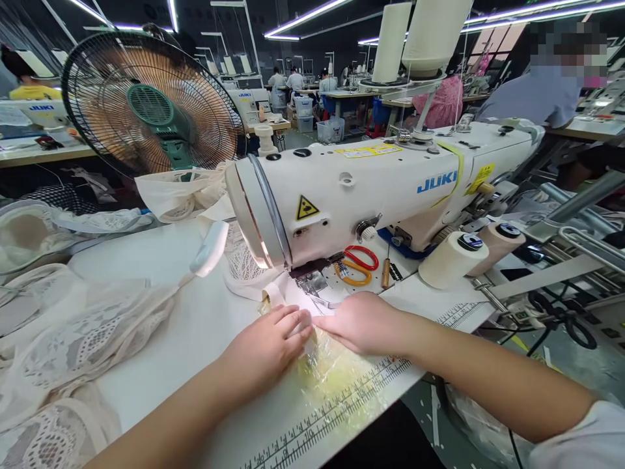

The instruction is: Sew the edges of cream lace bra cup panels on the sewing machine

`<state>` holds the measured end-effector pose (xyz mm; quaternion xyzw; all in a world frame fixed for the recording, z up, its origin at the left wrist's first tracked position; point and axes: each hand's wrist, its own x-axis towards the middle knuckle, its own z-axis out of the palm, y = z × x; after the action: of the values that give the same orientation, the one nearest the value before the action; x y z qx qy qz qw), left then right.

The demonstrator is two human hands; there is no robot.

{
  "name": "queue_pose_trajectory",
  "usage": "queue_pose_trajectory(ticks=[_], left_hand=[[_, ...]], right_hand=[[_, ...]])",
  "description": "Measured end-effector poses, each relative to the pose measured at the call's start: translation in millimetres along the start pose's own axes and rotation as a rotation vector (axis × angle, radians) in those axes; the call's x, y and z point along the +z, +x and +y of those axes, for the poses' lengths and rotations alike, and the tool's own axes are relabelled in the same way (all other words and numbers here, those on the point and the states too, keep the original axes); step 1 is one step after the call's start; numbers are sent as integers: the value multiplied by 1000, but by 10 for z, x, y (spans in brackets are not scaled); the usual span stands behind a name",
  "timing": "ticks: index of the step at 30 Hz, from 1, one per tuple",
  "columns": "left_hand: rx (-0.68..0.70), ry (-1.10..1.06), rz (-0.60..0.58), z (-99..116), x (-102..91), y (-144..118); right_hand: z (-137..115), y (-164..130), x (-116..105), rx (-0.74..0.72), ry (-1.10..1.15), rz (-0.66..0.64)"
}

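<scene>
Both my hands rest flat on a small strip of white fabric (pixel 306 306) in front of the presser foot (pixel 312 283) of a white JUKI sewing machine (pixel 371 189). My left hand (pixel 271 342) presses the fabric's left part with its fingers together. My right hand (pixel 364 322) lies palm down on the right part, close to the needle plate. The two hands almost touch. A yellowish clear sheet (pixel 336 374) lies under them on the white table (pixel 195 326).
Lace fabric (pixel 63 352) is heaped at the left. A standing fan (pixel 146 104) is behind it. Red and yellow scissors (pixel 359 264) lie under the machine arm. Thread spools (pixel 452 257) lie at the right, large cones (pixel 415 36) stand above. Other people work behind.
</scene>
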<state>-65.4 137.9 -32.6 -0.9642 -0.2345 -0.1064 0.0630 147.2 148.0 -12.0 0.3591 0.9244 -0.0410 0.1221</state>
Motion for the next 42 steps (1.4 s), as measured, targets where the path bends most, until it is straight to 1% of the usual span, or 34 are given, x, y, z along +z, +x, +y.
queue_pose_trajectory(ticks=[2, 4, 6, 10, 15, 22, 25, 29, 35, 37, 40, 42], left_hand=[[-18, -47, -8, -41, 27, -15], [-31, -71, -30, -82, 60, -29], [-31, -64, -34, -123, 87, -38], [-40, -28, -47, -187, 89, -29], [-73, 17, -53, -252, 53, -9], [-44, 104, 4, -371, 84, 3], [-58, 133, 13, -398, 76, 32], [-107, 171, -10, -412, 76, 55], [-227, 206, -89, -422, 153, 23], [-254, 210, -93, -394, 151, -4], [-284, 154, -52, -307, 61, -39], [-357, 135, -20, -255, -31, -38]], right_hand=[[-8, 33, 1, 22, -6, 16], [-20, 62, 8, 43, -9, 4], [-39, 88, 13, 60, -19, -17], [-90, 142, -11, 96, -33, -16], [-177, 210, -140, 171, -4, -145], [-270, 261, -243, 224, 17, -183], [-290, 273, -253, 241, 28, -208], [-304, 274, -223, 272, 36, -232], [-304, 255, -100, 289, 29, -179], [-303, 236, -66, 283, 24, -163], [-299, 194, -13, 282, 56, -98], [-291, 167, 35, 280, 83, -50]])
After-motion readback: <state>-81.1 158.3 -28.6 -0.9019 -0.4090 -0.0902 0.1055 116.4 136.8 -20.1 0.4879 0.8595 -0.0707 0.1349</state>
